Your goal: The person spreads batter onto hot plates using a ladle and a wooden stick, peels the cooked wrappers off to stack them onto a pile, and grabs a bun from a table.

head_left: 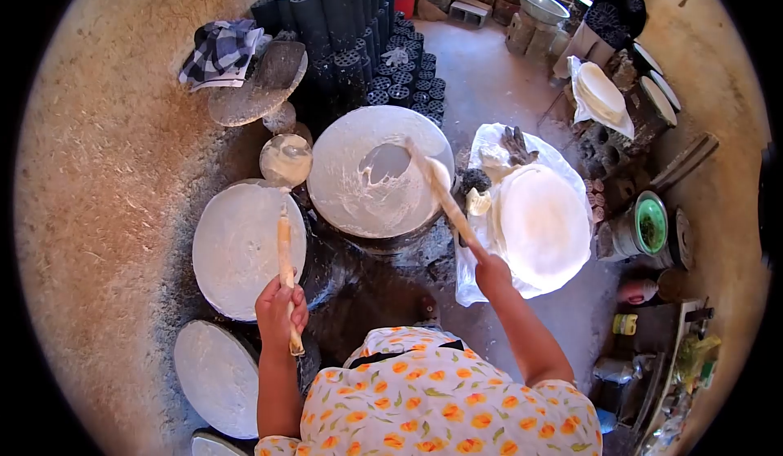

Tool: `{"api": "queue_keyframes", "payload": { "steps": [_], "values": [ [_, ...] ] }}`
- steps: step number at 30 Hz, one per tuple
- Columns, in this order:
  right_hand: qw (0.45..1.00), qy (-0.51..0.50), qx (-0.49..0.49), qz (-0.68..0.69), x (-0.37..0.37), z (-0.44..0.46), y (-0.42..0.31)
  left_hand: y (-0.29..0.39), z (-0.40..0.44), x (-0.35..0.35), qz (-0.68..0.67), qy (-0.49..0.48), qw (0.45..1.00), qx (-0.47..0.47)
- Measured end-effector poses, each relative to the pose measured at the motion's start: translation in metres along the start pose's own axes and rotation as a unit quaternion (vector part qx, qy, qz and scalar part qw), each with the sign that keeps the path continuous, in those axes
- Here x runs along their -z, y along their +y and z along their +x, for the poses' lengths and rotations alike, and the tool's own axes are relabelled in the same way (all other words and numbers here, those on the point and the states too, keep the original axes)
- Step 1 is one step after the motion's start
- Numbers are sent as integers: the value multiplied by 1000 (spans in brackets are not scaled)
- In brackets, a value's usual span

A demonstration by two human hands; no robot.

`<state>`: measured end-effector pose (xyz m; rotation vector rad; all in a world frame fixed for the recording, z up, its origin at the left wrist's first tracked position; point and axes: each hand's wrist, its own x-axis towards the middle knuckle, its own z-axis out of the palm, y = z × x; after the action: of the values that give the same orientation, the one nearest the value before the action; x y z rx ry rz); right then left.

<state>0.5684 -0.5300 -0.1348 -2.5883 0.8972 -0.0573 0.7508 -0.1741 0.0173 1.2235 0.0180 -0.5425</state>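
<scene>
My left hand (282, 303) is closed around the wooden handle of a ladle (285, 161), whose round bowl holds pale batter beside the middle griddle. My right hand (492, 275) grips a long wooden spreader (453, 211). Its far end touches the round griddle (334, 142), which is coated with whitish batter (347, 191); a bare grey patch shows near the centre. To the right, a stack of thin round flatbreads (545, 226) lies on a white plastic sheet (471, 281). A second pale round griddle (249, 252) stands left, beneath the ladle's handle.
Another pale disc (214, 378) stands at lower left. Perforated black briquettes (326, 24) are piled behind the griddle. A dark glove (517, 144) lies by the flatbreads. At far right are a green-lined pot (650, 222), more flatbreads (599, 93) and a person (613, 7).
</scene>
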Motion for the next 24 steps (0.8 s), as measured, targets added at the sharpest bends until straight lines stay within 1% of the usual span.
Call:
{"api": "queue_keyframes", "payload": {
  "steps": [1, 2, 4, 5, 7, 8, 10, 12, 13, 15, 16, 17, 18, 21, 22, 24],
  "values": [
    [999, 20, 17, 35, -4, 11, 1, -1, 0, -2, -4, 2, 1000, 1],
    [999, 20, 20, 37, -6, 12, 4, -1, -2, -5, -3, 4, 1000, -1],
    [988, 9, 101, 117, -5, 11, 0, 1, -5, -10, -4, 12, 1000, -8],
    [992, -19, 109, 58, 4, -1, 1, 2, -8, -10, -4, 17, 1000, -13],
    [994, -48, 96, 15, 12, -15, 20, 3, -15, -8, -11, 35, 999, -4],
    [996, -27, 81, -5, 13, -10, 26, 3, -18, -8, -11, 47, 999, -15],
    [999, -8, 27, -31, 14, 22, 24, 2, -24, -10, 3, 32, 999, -3],
    [996, 28, 66, 44, 12, 70, 13, 0, -26, -15, -25, 26, 999, 6],
    [993, 24, 53, 100, 12, 92, 2, 1, -26, -17, -26, 32, 999, 0],
    [975, 65, 86, 193, -9, 121, -3, -2, -28, -21, -35, 38, 999, -7],
    [964, 23, 62, 258, 0, 119, -14, -1, -30, -21, -43, 42, 998, -9],
    [960, 15, 63, 271, 13, 110, -24, 1, -34, -20, -28, 64, 998, -5],
    [957, 8, 65, 283, 23, 103, -26, -3, -36, -9, -26, 63, 997, -25],
    [969, 38, 14, 242, 30, 92, -10, 8, -49, -7, -31, 74, 996, -23],
    [970, 40, 11, 241, 25, 90, -11, 8, -49, -8, -31, 72, 997, -21],
    [952, 84, 88, 280, -3, 88, -19, 9, -48, -8, -26, 75, 997, -20]
  ]
}}
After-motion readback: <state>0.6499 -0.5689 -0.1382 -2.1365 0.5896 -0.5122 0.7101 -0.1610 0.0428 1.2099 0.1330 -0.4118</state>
